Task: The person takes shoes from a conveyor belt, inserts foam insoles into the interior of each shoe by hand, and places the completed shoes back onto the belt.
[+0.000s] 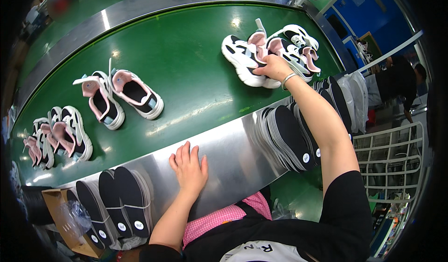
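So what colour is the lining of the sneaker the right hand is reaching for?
Pink: the sneaker under the right hand is white and black with a pink lining, seen in the head view.

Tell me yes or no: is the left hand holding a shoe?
No, the left hand lies flat on the bare steel rim of the conveyor, away from every shoe.

right hand [274, 67] fingers hidden in sneaker [245, 59] | cardboard box [63, 217] cut off

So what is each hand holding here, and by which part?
Right hand grips a white-and-black sneaker with pink lining at its heel side. Left hand lies flat on the steel conveyor rim, holding nothing.
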A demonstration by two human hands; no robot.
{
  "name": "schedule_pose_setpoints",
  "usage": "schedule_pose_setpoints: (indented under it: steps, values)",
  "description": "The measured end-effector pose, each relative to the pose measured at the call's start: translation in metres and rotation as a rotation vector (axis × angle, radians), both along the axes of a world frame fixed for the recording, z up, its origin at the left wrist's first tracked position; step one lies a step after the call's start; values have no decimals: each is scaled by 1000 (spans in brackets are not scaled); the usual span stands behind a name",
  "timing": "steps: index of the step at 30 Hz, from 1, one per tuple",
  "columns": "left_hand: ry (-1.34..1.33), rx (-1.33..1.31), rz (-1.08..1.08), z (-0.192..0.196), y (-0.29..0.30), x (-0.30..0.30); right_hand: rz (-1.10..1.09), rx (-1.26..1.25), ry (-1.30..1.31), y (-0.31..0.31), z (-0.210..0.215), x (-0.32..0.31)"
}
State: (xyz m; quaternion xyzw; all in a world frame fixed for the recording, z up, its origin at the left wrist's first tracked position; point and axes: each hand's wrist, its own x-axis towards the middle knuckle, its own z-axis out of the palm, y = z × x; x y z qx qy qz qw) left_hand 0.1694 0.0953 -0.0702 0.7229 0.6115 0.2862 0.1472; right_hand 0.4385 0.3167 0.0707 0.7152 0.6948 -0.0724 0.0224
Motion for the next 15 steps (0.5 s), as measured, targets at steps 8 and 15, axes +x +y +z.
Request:
schedule_pose_setpoints:
  steps: [8,15]
  values:
    - [-810,-103,180,44,1,13,362,-174,37,-125,49,-99]
    - [-510,-46,30,40,-45,19,413,-255,78,-258,32,-97]
